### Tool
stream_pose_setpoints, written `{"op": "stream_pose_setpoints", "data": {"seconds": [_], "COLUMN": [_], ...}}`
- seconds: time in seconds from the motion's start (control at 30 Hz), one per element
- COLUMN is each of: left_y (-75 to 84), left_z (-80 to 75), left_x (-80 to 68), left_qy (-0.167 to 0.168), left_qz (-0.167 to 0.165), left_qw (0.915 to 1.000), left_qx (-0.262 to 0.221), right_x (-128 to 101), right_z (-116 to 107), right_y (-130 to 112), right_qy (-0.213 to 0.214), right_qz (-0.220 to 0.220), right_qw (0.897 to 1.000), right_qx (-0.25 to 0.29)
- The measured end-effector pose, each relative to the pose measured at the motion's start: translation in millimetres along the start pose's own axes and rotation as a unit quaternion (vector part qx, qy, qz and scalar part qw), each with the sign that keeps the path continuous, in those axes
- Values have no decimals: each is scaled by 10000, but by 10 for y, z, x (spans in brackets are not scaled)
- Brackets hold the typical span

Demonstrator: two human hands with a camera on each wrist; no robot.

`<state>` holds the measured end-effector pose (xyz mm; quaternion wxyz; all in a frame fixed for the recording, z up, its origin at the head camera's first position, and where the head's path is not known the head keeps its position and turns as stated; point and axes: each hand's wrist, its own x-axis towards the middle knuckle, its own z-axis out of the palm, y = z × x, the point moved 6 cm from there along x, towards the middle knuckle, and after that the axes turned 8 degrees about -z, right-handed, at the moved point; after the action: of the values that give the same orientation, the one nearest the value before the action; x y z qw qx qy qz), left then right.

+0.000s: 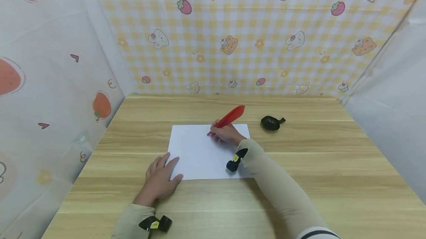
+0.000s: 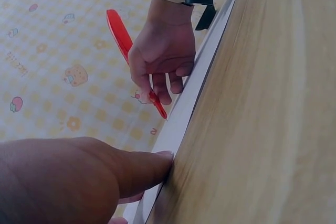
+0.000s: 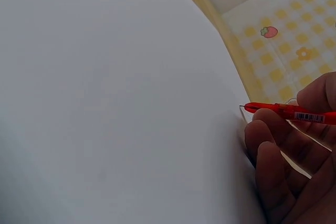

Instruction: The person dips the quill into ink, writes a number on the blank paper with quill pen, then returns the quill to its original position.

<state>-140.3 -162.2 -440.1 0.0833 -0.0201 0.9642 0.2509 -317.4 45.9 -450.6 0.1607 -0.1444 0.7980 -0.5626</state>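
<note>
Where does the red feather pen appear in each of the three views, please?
Head: red feather pen at centre, over the white paper's far edge, held in the right hand.
Left wrist: upper left, slanting through that hand.
Right wrist: right edge, tip at the paper.
Shared landmark: the white paper.

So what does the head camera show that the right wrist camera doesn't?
Only the head view shows the left hand resting flat on the paper's corner, the black object on the table, and the pen's feather top. Only the right wrist view shows the pen's tip at the paper and its barcode label. Both show the right hand gripping the red pen over the white paper.
</note>
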Motion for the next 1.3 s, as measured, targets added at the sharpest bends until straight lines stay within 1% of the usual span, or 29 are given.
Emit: {"op": "stream_pose_setpoints", "data": {"seconds": [0.47,0.8,1.1,1.3], "left_y": [-17,-18,-7,-22], "left_z": [15,14,-1,19], "left_x": [15,33,17,33], "left_qy": [31,8,32,-19], "left_qz": [15,12,35,-5], "left_qw": [10000,10000,10000,10000], "left_qx": [-2,-9,16,4], "right_x": [-89,-144,-202,-230], "right_z": [28,36,62,84], "right_y": [20,-13,-25,-25], "right_qy": [-8,-82,-165,-216], "right_qz": [104,-21,-182,-265], "right_qw": [9999,10000,9997,9994], "right_qx": [66,53,61,44]}}
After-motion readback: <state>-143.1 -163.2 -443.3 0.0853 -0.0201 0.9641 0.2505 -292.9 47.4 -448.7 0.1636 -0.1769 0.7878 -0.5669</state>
